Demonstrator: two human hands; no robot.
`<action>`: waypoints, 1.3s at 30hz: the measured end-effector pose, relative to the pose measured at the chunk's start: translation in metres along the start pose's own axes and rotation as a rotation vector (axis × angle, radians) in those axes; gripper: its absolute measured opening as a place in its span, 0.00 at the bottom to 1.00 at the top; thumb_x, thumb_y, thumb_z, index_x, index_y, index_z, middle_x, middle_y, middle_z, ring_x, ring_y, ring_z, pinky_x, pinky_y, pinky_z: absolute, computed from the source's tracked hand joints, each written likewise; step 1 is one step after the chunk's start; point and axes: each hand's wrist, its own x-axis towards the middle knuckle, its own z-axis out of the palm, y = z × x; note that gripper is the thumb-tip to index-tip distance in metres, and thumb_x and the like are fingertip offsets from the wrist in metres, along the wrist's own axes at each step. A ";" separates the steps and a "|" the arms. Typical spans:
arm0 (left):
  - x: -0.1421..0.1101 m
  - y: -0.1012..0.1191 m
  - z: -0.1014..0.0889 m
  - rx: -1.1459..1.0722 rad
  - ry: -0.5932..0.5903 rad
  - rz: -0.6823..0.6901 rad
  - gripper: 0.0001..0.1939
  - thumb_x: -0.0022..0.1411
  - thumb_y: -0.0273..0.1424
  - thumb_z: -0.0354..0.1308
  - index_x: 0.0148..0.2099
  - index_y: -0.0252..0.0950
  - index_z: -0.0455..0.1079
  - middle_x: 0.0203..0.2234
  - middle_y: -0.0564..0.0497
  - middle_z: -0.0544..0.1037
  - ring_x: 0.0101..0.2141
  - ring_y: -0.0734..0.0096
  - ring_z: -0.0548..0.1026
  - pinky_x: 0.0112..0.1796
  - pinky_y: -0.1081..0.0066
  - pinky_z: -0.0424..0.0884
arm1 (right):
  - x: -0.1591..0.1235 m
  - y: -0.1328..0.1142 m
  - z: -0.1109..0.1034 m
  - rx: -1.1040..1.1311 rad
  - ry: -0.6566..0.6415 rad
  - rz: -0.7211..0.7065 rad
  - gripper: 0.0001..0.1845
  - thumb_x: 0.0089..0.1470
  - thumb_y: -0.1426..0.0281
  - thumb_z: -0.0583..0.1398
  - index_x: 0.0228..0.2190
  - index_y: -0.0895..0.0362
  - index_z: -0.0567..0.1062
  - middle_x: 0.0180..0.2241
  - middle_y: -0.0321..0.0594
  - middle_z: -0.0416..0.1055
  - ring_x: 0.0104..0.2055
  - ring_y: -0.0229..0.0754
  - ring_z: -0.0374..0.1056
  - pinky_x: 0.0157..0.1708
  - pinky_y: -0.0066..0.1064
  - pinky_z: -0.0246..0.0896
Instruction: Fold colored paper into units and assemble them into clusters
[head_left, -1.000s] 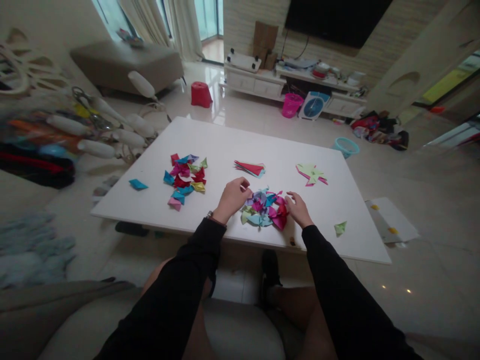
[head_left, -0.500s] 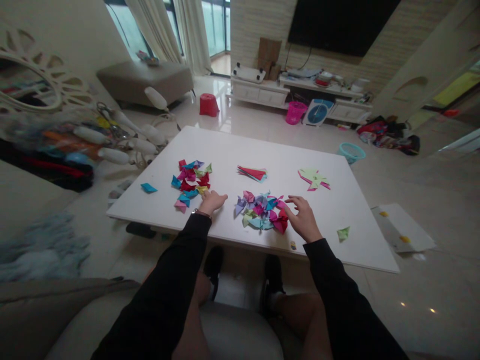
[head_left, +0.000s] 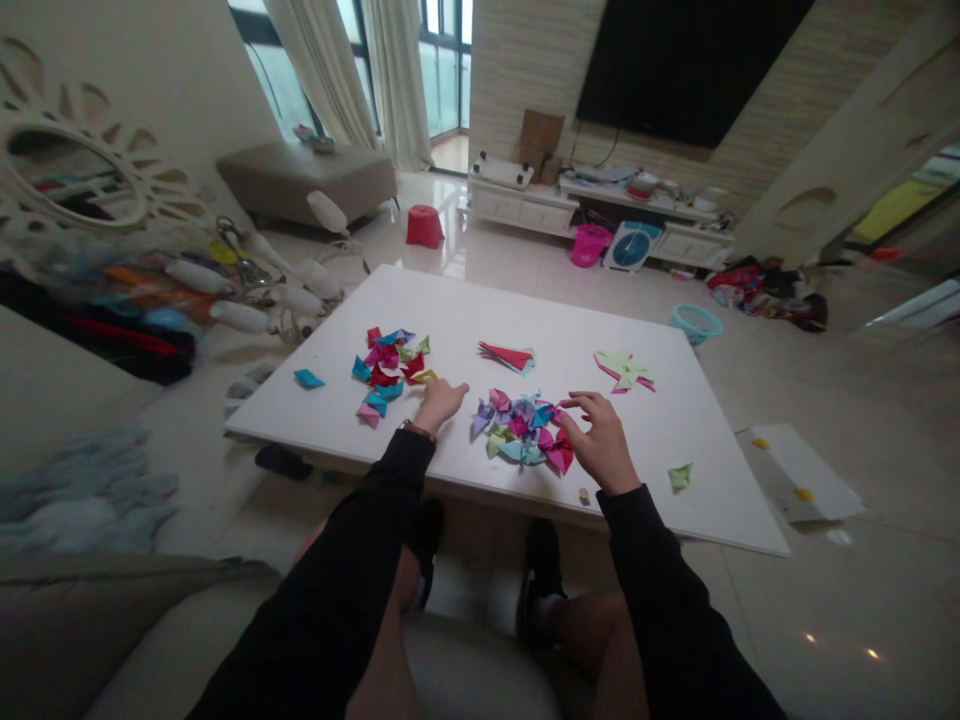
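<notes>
My left hand (head_left: 441, 404) rests at the right edge of a cluster of folded paper boats (head_left: 386, 358), its thumb stretched out to the right. A yellow paper boat (head_left: 425, 377) lies by its fingertips; whether they touch is hard to see. Over the right side of a second heap, of origami cranes (head_left: 517, 424), reaches my right hand (head_left: 602, 440), fingers apart. Its fingertips are close to a magenta crane (head_left: 551, 408), and no piece is visibly held. A lone blue paper boat (head_left: 308, 379) lies on the far left of the white table (head_left: 450, 310).
Behind the heaps lie a fanned stack of red folded papers (head_left: 507, 355) and green and pink folded pieces (head_left: 624, 368). A green folded piece (head_left: 681, 477) and a tiny sticker-like figure (head_left: 584, 496) lie at the right. A turquoise basket (head_left: 697, 322) stands beyond the table.
The whole view has shifted slightly with my head. My left hand has drawn a little right, away from the yellow boat. My right hand has moved slightly left over the cranes.
</notes>
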 end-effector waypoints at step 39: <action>-0.050 0.062 0.017 0.070 -0.060 0.870 0.09 0.63 0.18 0.54 0.36 0.36 0.72 0.34 0.47 0.75 0.40 0.64 0.72 0.40 0.68 0.68 | 0.010 0.021 0.066 0.758 0.003 0.525 0.24 0.42 0.58 0.68 0.42 0.53 0.73 0.44 0.40 0.74 0.41 0.43 0.71 0.34 0.31 0.67</action>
